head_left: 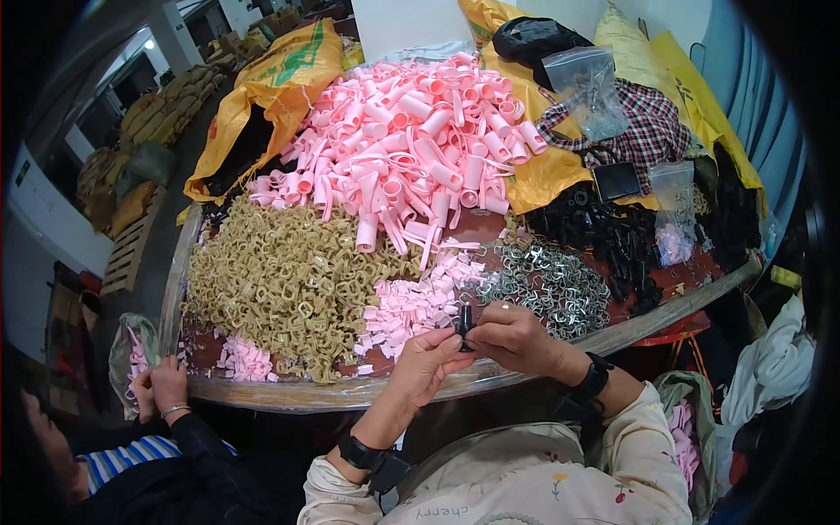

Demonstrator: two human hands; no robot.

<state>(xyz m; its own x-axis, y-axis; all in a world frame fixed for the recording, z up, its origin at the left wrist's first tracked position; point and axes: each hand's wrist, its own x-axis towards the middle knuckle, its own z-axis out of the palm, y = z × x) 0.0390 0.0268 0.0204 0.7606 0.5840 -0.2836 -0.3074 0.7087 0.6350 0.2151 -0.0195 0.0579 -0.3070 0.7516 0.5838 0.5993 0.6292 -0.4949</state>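
Over the table's front edge, my left hand point(426, 366) pinches a small black plastic part point(465, 322) between thumb and fingers, its narrow end pointing up. My right hand point(516, 339) is closed too, its fingertips pressed against the side of the same part; anything else in them is hidden. Just behind my hands lie a pile of small flat pink pieces point(409, 308) and a heap of silver metal hooks point(551, 284). Left of these spreads a large heap of beige ring-shaped pieces point(280, 271).
Pink tubular pieces with straps point(411, 131) are heaped at the back. Black parts point(604, 236) and a clear bag point(674, 210) lie to the right, near a plaid cloth point(652, 122). A co-worker's hands point(164, 385) are at the left edge. Yellow sacks point(284, 74) stand behind.
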